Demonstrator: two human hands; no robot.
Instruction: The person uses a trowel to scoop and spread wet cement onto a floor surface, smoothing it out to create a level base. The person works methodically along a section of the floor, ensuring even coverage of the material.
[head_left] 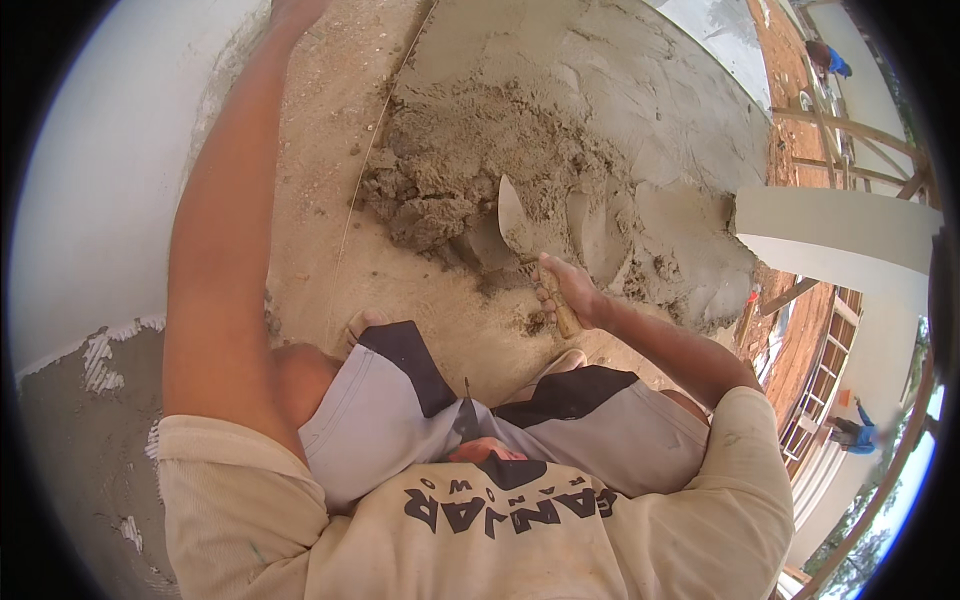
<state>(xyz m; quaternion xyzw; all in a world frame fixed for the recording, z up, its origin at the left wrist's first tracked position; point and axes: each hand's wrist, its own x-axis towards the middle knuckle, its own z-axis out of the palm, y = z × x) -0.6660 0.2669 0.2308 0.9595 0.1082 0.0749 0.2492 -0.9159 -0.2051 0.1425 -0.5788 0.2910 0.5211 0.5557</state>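
Note:
My right hand (570, 290) is wrapped round the wooden handle of a trowel (513, 218). Its pointed metal blade rests against a lumpy heap of wet mortar (455, 180). Beyond and to the right of the heap, the mortar is spread into a smoother layer (640, 80) with trowel marks. My left arm (222, 240) stretches far forward along the wall. Only the edge of my left hand (303, 10) shows at the top of the picture; its fingers are cut off.
A thin string (362, 175) runs along the mortar's left side over sandy floor (310, 170). A pale wall (100, 170) rises at left. On the right stand a column (835, 235) and wooden poles (850, 125). Two people in blue, one person (828, 58) farther off, another (858, 435) nearer, are outside.

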